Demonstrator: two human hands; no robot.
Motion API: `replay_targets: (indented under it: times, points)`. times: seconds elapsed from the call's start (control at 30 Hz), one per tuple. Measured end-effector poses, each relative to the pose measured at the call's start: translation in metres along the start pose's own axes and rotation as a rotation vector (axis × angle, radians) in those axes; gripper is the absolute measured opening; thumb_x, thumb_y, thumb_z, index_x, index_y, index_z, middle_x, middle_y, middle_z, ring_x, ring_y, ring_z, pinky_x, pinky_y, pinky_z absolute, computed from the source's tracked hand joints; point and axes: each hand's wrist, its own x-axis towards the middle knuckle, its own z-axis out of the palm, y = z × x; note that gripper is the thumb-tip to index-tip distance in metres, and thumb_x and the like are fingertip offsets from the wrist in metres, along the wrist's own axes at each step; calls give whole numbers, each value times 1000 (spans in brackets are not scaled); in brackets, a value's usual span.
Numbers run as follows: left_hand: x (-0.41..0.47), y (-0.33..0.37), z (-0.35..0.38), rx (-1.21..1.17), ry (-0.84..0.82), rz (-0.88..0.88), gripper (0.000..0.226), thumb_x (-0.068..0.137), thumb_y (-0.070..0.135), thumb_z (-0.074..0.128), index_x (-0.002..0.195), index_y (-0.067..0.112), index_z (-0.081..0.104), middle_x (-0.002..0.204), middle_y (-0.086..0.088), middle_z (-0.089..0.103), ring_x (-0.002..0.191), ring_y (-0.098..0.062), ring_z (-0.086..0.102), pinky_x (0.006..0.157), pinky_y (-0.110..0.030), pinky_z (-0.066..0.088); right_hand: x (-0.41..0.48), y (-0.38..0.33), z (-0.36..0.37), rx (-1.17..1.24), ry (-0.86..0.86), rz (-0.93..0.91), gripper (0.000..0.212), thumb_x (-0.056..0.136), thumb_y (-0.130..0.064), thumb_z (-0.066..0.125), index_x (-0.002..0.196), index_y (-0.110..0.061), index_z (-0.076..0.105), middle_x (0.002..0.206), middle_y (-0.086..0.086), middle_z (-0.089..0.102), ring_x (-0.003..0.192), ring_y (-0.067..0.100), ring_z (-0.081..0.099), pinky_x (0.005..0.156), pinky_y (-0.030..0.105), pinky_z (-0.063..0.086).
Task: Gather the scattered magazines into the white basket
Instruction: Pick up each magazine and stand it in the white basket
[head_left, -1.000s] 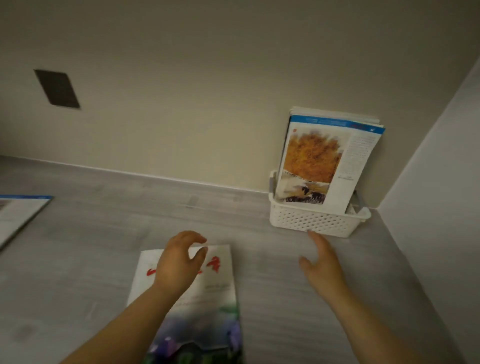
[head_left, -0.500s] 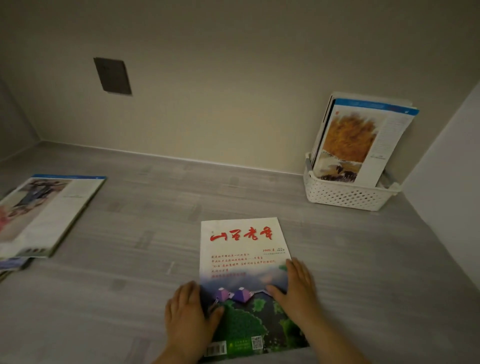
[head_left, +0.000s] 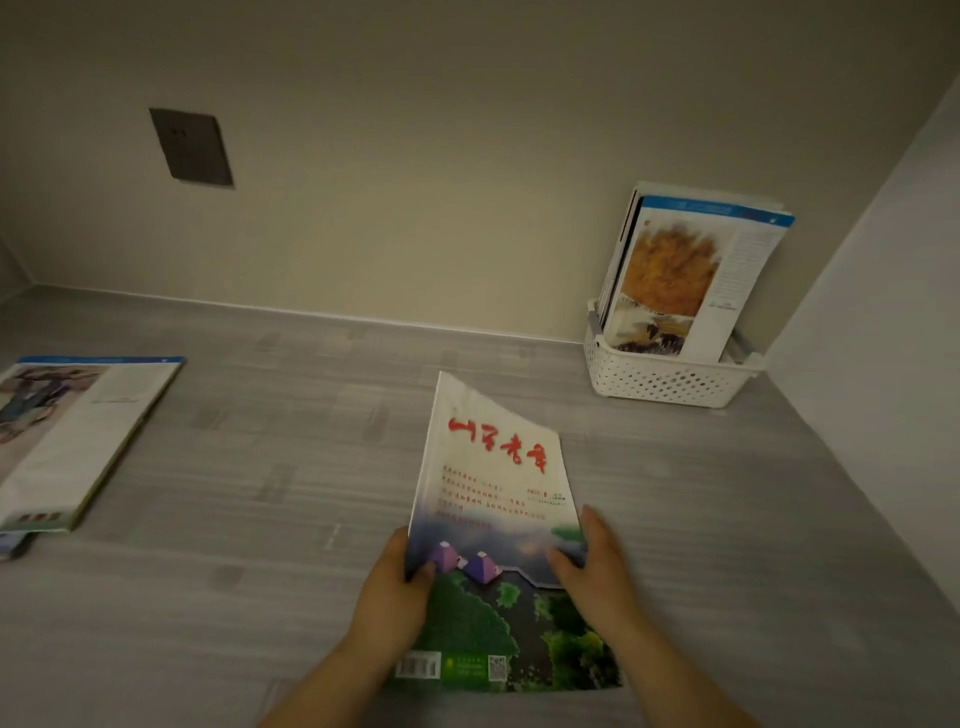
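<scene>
White perforated basket (head_left: 670, 376); red-lettered magazine (head_left: 498, 519); grey floor (head_left: 260, 467).

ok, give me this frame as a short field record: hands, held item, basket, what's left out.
left hand: gripping left edge of the red-title magazine
right hand: gripping its right edge, thumb on cover
red-title magazine: far end raised off the grey surface, bowed, cover up
white basket: back right corner, by the wall
in basket: blue-banded magazines, upright, leaning back
left out: open magazine flat at far left, lying partly over something at its near corner
wall plate: dark, on back wall
</scene>
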Motion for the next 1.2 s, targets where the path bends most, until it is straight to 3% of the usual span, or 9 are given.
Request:
replay_targets:
  times: [0.13,0.2,0.3,0.37,0.6,0.8,1.0,1.1,1.2]
  points:
    - [4,25,-1,-119,-27,194,22,90,11,45,108,23,48,90,14,56,80,-2,50,69,-18,40,13,-12,-23,422,54,121,43,86,-10,54,127,-12,42,127,9,53,113,26,51,88,33,44]
    - [9,38,3,-126,-6,280,16,92,16,40,98,29,47,84,20,53,78,6,48,63,-13,37,21,-14,-44,564,34,149,34,88,-9,50,123,-10,48,115,13,58,95,24,58,75,28,48]
    - [19,59,17,-73,62,393,20,94,19,35,107,26,49,87,17,53,78,6,49,64,-13,38,29,-19,-81,670,50,85,22,90,1,43,108,1,56,69,27,64,43,11,51,38,16,40]
    - [28,75,29,4,108,445,27,94,18,36,118,18,48,96,10,53,82,-6,52,73,-21,41,39,-25,-105,703,80,36,19,90,3,42,93,-6,59,42,6,58,31,2,45,33,13,36]
    - [78,168,77,29,167,480,26,88,8,47,113,14,49,110,-12,62,90,-25,59,78,-37,51,85,-56,-188,737,234,-189,30,89,5,42,113,-10,53,62,6,53,37,-1,45,38,11,37]
    - [133,251,121,-26,246,564,16,85,10,52,98,6,61,104,-15,67,84,-21,57,74,-27,41,145,-74,-261,611,419,-272,23,84,5,49,103,0,60,41,-8,57,44,1,51,44,6,42]
    - [179,293,157,13,253,593,20,84,12,56,100,6,66,103,-14,69,80,-16,55,75,-23,40,203,-80,-295,622,510,-291,27,83,6,50,109,4,60,63,-5,56,45,-3,54,46,3,43]
    - [199,293,173,49,216,544,20,84,10,56,100,4,66,104,-15,69,85,-22,59,77,-25,41,228,-67,-298,611,477,-257,31,84,6,49,114,3,57,79,4,59,61,5,51,47,1,43]
    - [214,281,189,131,180,468,21,85,10,55,102,5,65,106,-16,68,94,-30,61,79,-28,42,249,-47,-294,565,443,-188,31,84,7,48,113,3,57,64,-2,58,53,4,53,43,0,41]
